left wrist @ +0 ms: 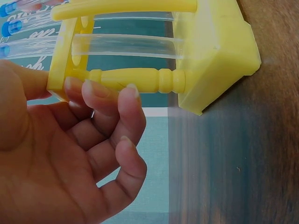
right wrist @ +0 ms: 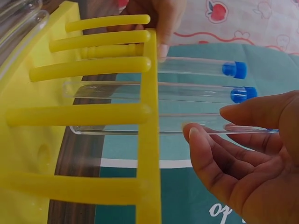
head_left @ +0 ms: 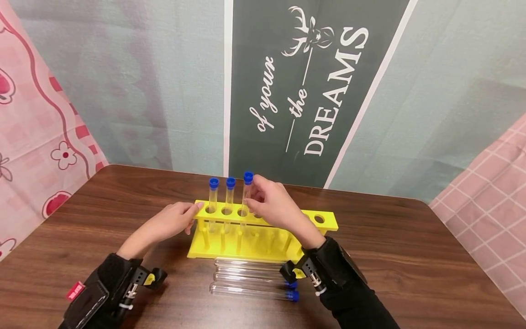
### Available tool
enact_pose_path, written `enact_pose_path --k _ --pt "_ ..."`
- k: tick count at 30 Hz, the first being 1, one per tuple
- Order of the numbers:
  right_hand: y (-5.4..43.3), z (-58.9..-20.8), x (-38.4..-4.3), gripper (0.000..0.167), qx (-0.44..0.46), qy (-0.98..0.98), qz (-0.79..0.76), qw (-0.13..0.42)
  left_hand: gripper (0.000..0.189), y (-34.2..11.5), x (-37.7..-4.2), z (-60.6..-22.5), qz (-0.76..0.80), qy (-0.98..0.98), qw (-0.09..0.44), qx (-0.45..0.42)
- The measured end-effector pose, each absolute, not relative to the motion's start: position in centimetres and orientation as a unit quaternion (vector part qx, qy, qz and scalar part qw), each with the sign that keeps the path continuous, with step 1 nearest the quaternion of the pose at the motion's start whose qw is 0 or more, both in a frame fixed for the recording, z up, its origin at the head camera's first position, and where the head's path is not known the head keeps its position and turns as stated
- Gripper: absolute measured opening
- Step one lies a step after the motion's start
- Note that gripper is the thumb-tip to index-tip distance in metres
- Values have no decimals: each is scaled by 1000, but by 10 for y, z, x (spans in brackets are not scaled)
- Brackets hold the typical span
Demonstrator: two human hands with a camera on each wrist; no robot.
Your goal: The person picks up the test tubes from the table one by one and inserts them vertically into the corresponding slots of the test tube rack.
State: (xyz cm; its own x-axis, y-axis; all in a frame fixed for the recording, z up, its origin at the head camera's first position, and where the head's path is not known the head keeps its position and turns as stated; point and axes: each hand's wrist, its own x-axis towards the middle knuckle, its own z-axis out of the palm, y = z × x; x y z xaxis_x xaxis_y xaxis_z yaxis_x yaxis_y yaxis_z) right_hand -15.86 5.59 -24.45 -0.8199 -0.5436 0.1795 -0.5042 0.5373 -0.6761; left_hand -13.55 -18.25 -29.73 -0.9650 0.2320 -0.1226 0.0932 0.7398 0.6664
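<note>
A yellow test tube rack stands on the table, with two blue-capped clear test tubes upright in its leftmost holes, the outer tube and its neighbour. My left hand grips the rack's left end, thumb on the top bar and fingers curled beside the end post. Between thumb and fingers, my right hand pinches a third blue-capped test tube. That tube passes through the third hole, its cap a little higher than the other two; its rounded bottom shows below the top bar in the right wrist view.
Several clear test tubes lie side by side on the brown wooden table in front of the rack, blue caps to the right. Behind the table hangs a printed curtain. Pink patterned cloth hangs at the left.
</note>
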Motion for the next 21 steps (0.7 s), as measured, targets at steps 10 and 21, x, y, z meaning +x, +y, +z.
enact_pose_path --k 10,21 --pt "56 -250 -160 11 -293 890 -348 24 48 -182 -135 -298 355 925 99 92" --pt "56 -253 -161 11 -295 895 -332 21 48 -183 -135 -299 355 925 97 94"
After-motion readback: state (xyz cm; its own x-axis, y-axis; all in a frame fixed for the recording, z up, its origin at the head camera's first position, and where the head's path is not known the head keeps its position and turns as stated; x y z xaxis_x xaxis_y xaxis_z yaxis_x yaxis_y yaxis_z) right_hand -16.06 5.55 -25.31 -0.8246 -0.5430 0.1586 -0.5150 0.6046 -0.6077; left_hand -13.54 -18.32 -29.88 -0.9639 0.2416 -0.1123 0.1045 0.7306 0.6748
